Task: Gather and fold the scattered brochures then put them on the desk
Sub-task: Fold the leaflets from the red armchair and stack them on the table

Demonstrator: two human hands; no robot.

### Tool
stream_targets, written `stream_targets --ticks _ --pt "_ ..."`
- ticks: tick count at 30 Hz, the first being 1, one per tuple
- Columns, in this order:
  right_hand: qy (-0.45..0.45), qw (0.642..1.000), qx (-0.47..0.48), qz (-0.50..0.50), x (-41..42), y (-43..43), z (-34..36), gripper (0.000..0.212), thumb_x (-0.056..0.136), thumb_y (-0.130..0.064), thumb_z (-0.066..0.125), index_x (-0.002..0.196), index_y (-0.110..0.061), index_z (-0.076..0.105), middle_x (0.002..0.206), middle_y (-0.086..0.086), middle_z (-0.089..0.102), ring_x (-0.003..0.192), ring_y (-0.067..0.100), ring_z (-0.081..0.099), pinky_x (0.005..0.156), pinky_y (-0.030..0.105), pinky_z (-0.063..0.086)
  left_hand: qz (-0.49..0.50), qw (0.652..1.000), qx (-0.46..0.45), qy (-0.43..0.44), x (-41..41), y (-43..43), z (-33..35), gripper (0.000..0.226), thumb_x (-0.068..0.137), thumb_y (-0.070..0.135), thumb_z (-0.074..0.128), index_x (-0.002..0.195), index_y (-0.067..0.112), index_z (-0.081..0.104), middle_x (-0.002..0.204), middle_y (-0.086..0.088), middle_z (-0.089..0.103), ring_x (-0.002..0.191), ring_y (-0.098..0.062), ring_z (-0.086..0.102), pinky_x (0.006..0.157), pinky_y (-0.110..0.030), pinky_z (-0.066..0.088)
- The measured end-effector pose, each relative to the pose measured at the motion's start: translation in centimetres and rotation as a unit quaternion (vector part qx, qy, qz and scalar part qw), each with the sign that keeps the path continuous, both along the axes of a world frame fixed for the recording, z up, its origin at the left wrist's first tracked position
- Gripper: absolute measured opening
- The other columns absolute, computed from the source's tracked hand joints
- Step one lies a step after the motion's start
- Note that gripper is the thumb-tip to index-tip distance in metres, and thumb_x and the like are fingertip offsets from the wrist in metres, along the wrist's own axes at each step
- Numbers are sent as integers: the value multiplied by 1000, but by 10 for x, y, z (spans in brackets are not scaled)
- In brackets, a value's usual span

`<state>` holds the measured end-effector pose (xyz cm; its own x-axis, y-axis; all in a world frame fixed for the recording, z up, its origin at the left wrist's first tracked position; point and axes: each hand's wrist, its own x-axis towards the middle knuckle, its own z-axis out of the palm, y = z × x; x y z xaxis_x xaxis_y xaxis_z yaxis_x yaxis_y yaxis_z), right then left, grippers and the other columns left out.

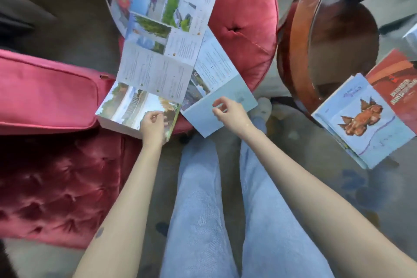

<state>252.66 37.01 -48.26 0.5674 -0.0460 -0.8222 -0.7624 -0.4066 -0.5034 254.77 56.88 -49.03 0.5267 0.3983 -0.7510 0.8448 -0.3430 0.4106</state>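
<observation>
A long photo brochure (158,36) hangs unfolded in front of the red chair, and its bottom panel bends toward me. My left hand (153,127) grips that bottom panel at its near edge. A second, pale blue brochure (216,88) lies unfolded to the right, partly under the long one. My right hand (230,113) hovers over its plain blue panel with fingers curled, thumb and forefinger close together; whether they pinch the paper is unclear. On the round glass desk (300,36) at right lie a folded blue brochure with a brown creature (361,122) and a red one (397,83).
A red tufted round chair (248,29) stands ahead, a pink cushion (45,92) lies at left, and a dark red tufted seat (56,187) is at lower left. My legs in light jeans (203,210) fill the middle. The desk has a wooden rim.
</observation>
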Motion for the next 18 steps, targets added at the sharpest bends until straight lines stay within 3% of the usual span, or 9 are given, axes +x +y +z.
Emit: stream_targets --ticks 4,7,10,12,14,16,18 --pt "83 996 -6 35 -12 57 -27 24 90 -20 51 109 -8 60 106 15 68 97 30 63 90 38 49 29 999 30 31 -22 62 -10 14 88 10 47 91 16 59 79 0 63 78 -18 61 81 -36 51" --pt "135 991 -13 -10 -18 97 -43 28 90 -22 51 110 -4 59 99 15 67 91 27 61 90 40 50 51 998 27 37 -32 91 -13 15 88 9 46 91 15 59 83 -2 64 72 -15 59 77 -35 50" --pt "193 980 -5 -56 -20 129 -56 34 90 -24 52 111 3 56 85 13 58 81 24 55 75 37 46 64 997 17 39 -36 112 -15 20 90 7 43 99 10 61 91 -3 62 74 -14 57 77 -34 49" --pt "221 972 -2 -78 -20 145 -60 20 91 -25 53 90 -6 57 80 10 53 72 21 51 65 32 41 79 996 3 32 -36 122 -15 18 92 6 42 98 10 59 92 -5 61 70 -11 55 75 -32 48" --pt "245 961 -1 -127 -19 157 -66 21 91 -25 54 74 -15 47 71 3 45 60 14 42 56 26 34 88 996 -6 28 -36 131 -15 17 92 5 42 98 10 58 93 -7 60 75 -15 55 68 -25 46" --pt "264 945 21 -194 -16 166 -69 14 90 -24 56 87 -14 47 75 1 47 59 11 40 56 25 31 96 995 -12 28 -38 139 -15 19 92 4 41 99 8 58 94 -9 60 81 -19 55 65 -22 44" --pt "285 923 48 -253 -11 171 -71 32 88 -22 60 114 -13 44 92 2 54 63 8 47 62 25 35 102 994 -16 27 -39 146 -14 16 92 4 42 96 9 57 94 -10 60 80 -18 55 67 -23 45"
